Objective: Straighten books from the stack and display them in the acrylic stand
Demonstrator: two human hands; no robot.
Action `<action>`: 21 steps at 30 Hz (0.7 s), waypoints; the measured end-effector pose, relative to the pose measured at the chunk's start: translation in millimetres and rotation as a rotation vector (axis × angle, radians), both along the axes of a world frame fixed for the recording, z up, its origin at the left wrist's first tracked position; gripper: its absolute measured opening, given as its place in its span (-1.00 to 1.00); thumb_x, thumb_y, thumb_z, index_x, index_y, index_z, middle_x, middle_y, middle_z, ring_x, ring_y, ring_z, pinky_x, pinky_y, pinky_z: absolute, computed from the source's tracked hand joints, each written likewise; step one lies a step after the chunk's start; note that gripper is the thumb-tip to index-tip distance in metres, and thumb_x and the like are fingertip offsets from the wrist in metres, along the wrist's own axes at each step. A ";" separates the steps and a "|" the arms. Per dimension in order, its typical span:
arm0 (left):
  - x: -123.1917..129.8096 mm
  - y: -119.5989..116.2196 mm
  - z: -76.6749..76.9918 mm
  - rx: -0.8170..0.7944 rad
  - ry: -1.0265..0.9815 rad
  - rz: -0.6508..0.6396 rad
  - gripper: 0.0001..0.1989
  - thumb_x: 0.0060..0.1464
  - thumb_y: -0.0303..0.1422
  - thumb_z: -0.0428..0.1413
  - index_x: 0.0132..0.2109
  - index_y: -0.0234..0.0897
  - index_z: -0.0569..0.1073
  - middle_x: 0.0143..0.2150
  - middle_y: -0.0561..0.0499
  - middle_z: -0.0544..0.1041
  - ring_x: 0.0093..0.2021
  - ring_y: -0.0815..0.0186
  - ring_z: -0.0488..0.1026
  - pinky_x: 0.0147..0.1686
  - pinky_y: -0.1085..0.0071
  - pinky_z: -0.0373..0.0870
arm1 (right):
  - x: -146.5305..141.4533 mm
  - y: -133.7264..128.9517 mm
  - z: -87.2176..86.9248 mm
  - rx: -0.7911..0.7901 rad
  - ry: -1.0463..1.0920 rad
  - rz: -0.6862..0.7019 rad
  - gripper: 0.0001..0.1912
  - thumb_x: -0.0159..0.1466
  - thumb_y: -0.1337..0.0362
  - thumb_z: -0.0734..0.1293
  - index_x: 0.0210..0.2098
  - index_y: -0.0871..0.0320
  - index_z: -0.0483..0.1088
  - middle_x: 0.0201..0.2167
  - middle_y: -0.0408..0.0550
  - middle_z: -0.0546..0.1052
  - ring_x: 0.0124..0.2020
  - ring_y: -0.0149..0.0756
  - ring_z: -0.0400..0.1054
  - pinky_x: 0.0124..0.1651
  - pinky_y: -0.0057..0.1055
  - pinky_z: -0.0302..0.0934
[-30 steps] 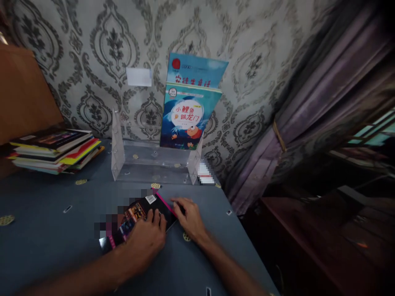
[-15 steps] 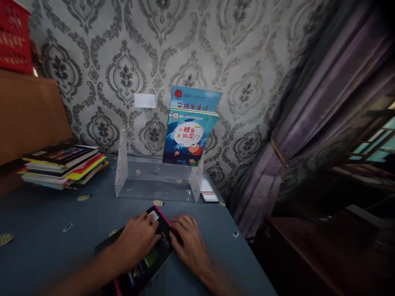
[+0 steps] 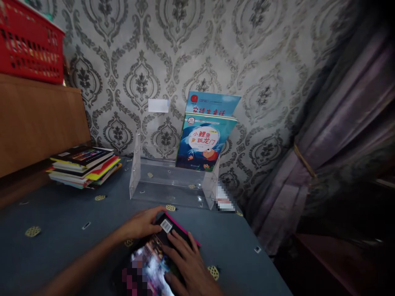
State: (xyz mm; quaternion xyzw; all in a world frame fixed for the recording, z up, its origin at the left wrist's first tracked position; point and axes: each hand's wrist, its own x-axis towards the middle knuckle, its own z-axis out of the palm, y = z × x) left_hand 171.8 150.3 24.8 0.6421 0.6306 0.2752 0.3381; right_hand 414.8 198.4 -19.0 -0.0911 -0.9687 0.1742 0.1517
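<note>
A dark book (image 3: 154, 246) with a pink spine and a white barcode lies at a slant on the table in front of me. My left hand (image 3: 143, 224) is at its upper left edge, thumb on the cover and fingers along the side. My right hand (image 3: 188, 259) lies flat across the cover with fingers spread. Beyond the book stands a clear acrylic rack (image 3: 166, 196) with stepped tiers. Two blue picture books lean upright at its right end: the front one (image 3: 200, 142) partly hides the rear one (image 3: 212, 102).
A stack of books (image 3: 84, 162) sits at the left on the blue patterned tablecloth (image 3: 64, 255). Behind it, a red basket (image 3: 33, 49) rests on a wooden cabinet (image 3: 43, 123). A purple curtain (image 3: 296, 164) hangs beyond the table's right edge.
The view has shifted, so the scene sits further right. My left hand has moved off the cover to the book's left edge. My right hand has come from the spine side onto the cover.
</note>
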 end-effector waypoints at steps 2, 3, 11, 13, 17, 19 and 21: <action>-13.1 4.8 -2.4 -0.133 -0.236 -0.078 -0.45 0.02 -0.25 0.15 0.19 -0.22 0.42 -0.41 0.08 0.38 -0.45 0.35 0.30 -0.48 0.47 0.29 | 2.4 5.0 -1.9 -0.018 0.056 -0.019 -0.46 0.37 0.14 0.29 0.32 -0.01 0.24 0.33 0.05 0.30 0.37 -0.02 0.13 0.41 0.19 -0.10; -18.8 6.4 -2.2 -0.196 -0.331 -0.111 -0.49 0.02 -0.24 0.15 0.14 -0.23 0.47 -0.40 0.08 0.38 -0.45 0.37 0.30 -0.50 0.50 0.29 | 3.4 7.3 -3.3 -0.032 0.088 -0.038 -0.47 0.38 0.15 0.28 0.32 -0.02 0.24 0.33 0.04 0.31 0.37 -0.04 0.15 0.41 0.17 -0.09; -27.9 6.4 -3.2 -0.206 -0.604 -0.252 -0.40 -0.06 -0.35 0.23 0.20 -0.16 0.46 -0.15 -0.02 0.59 -0.24 0.30 0.50 -0.22 0.37 0.46 | 5.1 32.4 -15.5 -0.280 0.206 -0.143 -0.60 0.39 0.08 0.24 0.17 -0.03 0.43 0.24 0.06 0.42 0.29 -0.01 0.28 0.35 0.22 0.02; -22.3 5.4 -4.2 -0.045 -0.453 -0.272 -0.36 0.01 -0.37 0.21 0.27 -0.15 0.39 0.04 -0.08 0.56 0.00 0.20 0.50 0.03 0.22 0.41 | 4.9 39.0 -18.0 -0.338 0.238 -0.179 -0.60 0.37 0.03 0.25 0.13 -0.05 0.47 0.22 0.06 0.44 0.28 0.03 0.28 0.34 0.24 0.02; -15.0 3.0 -1.5 0.209 -0.040 -0.257 -0.38 -0.02 -0.39 0.27 0.23 -0.21 0.43 0.43 -0.21 0.16 0.41 0.06 0.11 0.33 0.09 0.08 | 3.5 44.1 -14.4 -0.469 0.263 -0.194 -0.60 0.31 -0.06 0.29 0.03 -0.06 0.55 0.14 0.06 0.52 0.23 0.07 0.34 0.34 0.21 0.04; -11.3 2.0 1.2 0.265 0.043 -0.293 -0.43 -0.05 -0.37 0.31 0.16 -0.24 0.49 0.48 -0.20 0.05 0.47 0.03 -0.06 0.37 0.08 -0.01 | 2.5 41.6 -5.7 -0.553 0.246 -0.200 -0.56 0.29 -0.11 0.29 0.00 -0.04 0.56 0.09 0.08 0.55 0.22 0.10 0.35 0.35 0.24 0.00; -4.4 1.0 4.5 0.284 0.006 -0.342 -0.58 0.00 -0.31 0.30 0.04 -0.24 0.54 0.38 -0.16 0.29 0.44 0.05 0.04 0.37 0.08 -0.04 | 1.2 37.4 5.9 -0.672 0.241 -0.230 -0.51 0.27 -0.16 0.28 -0.04 0.00 0.58 0.04 0.10 0.58 0.22 0.14 0.34 0.34 0.28 -0.02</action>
